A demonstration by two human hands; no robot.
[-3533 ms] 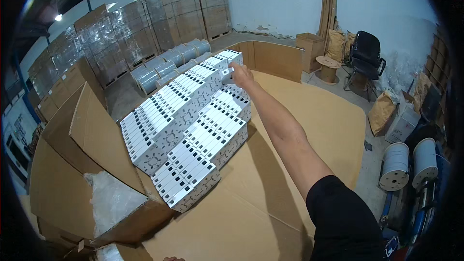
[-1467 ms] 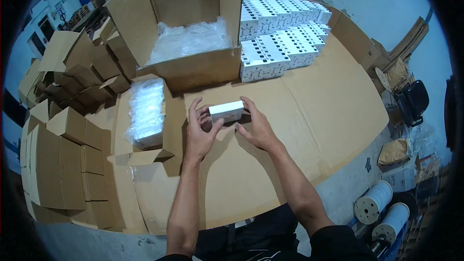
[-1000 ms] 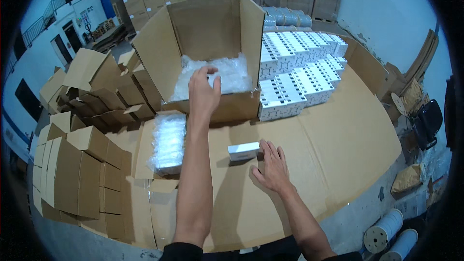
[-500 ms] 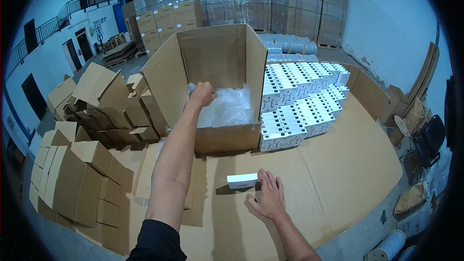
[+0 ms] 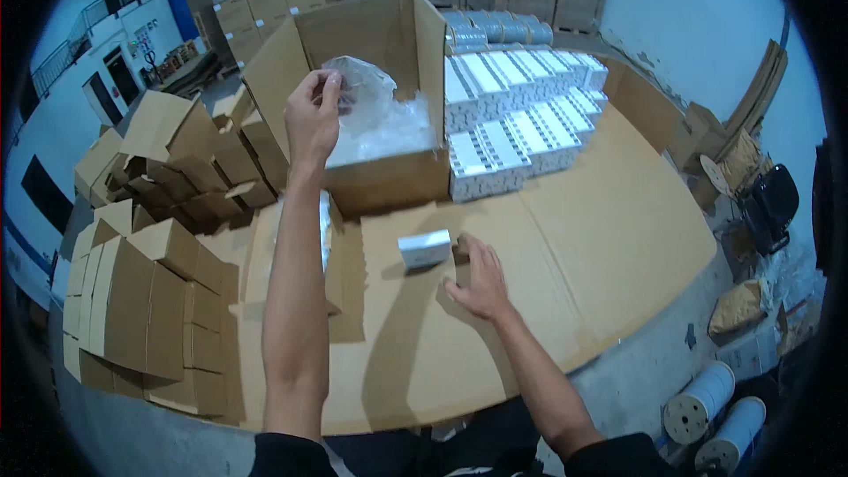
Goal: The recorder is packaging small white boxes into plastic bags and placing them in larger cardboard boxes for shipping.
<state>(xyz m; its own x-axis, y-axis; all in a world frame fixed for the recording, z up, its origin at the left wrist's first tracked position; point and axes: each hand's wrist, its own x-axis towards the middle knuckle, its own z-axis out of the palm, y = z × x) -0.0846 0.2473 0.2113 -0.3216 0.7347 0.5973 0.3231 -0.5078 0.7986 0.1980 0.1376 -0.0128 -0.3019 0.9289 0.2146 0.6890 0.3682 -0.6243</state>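
Brown cardboard carton (image 5: pixel 380 190), open-topped. Right of carton: stacked white boxes (image 5: pixel 508 124). Inside carton: loose plastic heap (image 5: pixel 393 132). Over carton: left hand (image 5: pixel 315 115), pinching translucent plastic piece (image 5: pixel 364 79); lift clear, avoid dragging extras. Nearside of carton: right hand (image 5: pixel 481 278), fingers spread, guarding small white box (image 5: pixel 425 249); keep upright.

Left forearm (image 5: pixel 296 327) crosses the small carton (image 5: pixel 258 267); much of its contents hidden. Left hand (image 5: pixel 312 124) covers the gripped part of the clear bag (image 5: pixel 367 84). Front wall of the large carton (image 5: pixel 389 184) hides the base of the plastic pile (image 5: pixel 384 137). White box (image 5: pixel 424 249): print blurred, illegible. Right hand's (image 5: pixel 481 281) contact with it: cannot tell.
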